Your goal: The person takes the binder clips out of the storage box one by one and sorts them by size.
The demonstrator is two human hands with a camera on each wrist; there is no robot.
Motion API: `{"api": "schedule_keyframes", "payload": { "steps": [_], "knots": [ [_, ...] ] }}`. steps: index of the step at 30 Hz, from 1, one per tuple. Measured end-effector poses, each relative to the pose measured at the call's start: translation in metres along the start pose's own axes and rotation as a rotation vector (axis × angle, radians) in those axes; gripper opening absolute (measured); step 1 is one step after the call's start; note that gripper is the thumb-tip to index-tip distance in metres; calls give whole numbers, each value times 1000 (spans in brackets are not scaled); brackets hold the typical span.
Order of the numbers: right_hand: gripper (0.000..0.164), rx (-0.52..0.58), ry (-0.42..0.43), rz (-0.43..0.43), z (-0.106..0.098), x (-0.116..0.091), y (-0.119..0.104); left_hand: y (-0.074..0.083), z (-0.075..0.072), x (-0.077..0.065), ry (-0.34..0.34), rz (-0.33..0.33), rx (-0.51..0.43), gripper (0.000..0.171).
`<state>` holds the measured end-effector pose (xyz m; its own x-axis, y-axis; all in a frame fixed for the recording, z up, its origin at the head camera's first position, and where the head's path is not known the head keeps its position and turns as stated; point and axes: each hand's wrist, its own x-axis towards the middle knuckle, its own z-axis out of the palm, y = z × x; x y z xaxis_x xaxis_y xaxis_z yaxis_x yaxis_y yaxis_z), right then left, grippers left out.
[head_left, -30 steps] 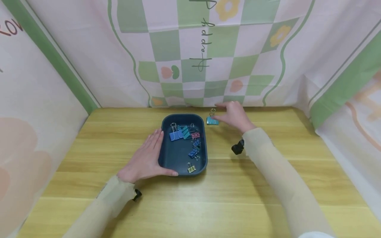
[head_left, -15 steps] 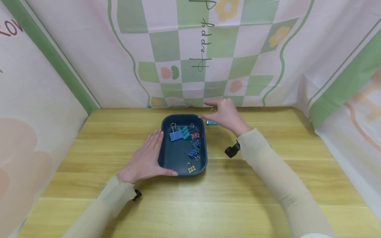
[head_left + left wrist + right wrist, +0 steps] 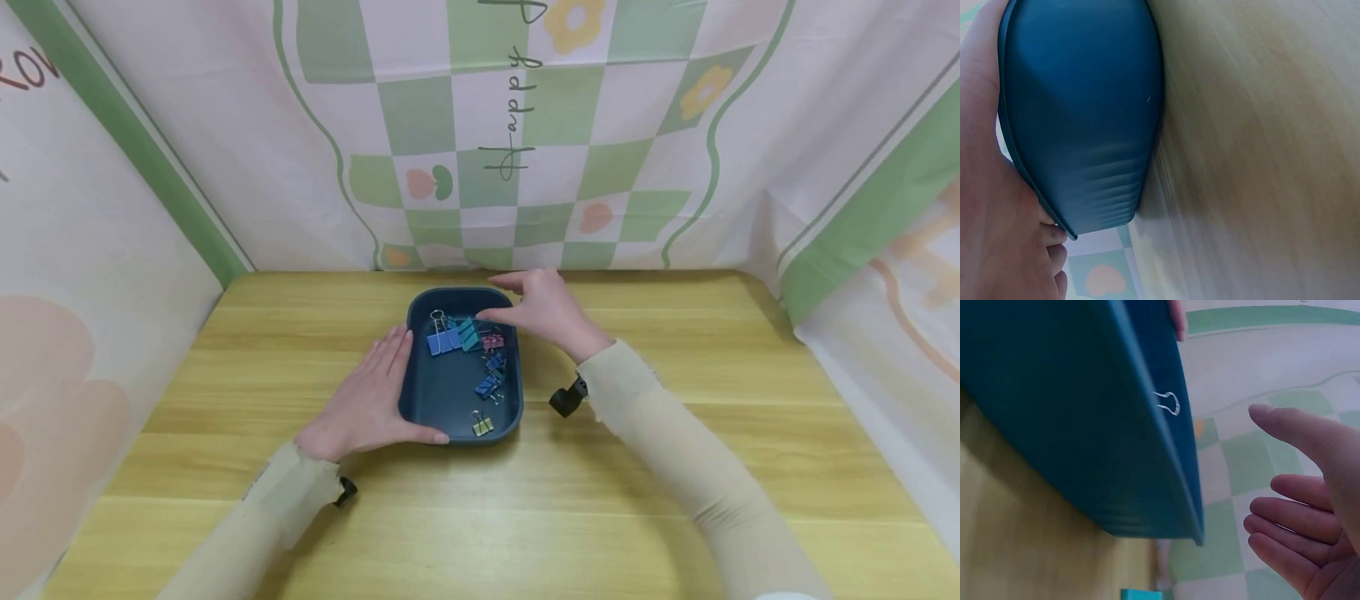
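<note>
A dark blue tray (image 3: 435,398) on the table holds several binder clips: a larger blue binder clip (image 3: 440,343), a teal binder clip (image 3: 469,335), a pink one (image 3: 492,342), small blue ones (image 3: 487,387) and a gold binder clip (image 3: 482,427). My left hand (image 3: 367,400) rests on the tray, straight fingers along its left side and thumb on the near rim. Over the tray's far right corner my right hand (image 3: 546,310) hovers, thumb and fingers apart, holding nothing. Another teal binder clip (image 3: 1141,594) lies outside the tray, hidden behind that hand in the head view.
The wooden table (image 3: 660,467) ends at a checkered curtain (image 3: 491,125) right behind the tray. Side curtains (image 3: 112,217) stand at left and right. A black wrist device (image 3: 568,397) hangs under the right forearm.
My right hand has moved left and toward me, from the teal binder clip on the table to over the tray's corner, with nothing in it. My left hand and the tray have stayed put.
</note>
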<state>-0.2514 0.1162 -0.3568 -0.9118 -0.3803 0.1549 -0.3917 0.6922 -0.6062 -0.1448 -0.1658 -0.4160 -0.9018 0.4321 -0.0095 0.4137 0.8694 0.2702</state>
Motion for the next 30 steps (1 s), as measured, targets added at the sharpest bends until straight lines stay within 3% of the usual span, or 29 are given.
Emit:
{"api": "schedule_keyframes", "payload": {
  "steps": [12,22,30],
  "knots": [
    [50,-99,-65,-39,27,4,2,0,2,0,4,6,11,150],
    [27,-255,-73,-96,33,9,0,-1,2,0,24,26,7,149],
    [22,-259,-61,-109,37,11,0,-1,1,0,19,27,1,148]
  ]
}}
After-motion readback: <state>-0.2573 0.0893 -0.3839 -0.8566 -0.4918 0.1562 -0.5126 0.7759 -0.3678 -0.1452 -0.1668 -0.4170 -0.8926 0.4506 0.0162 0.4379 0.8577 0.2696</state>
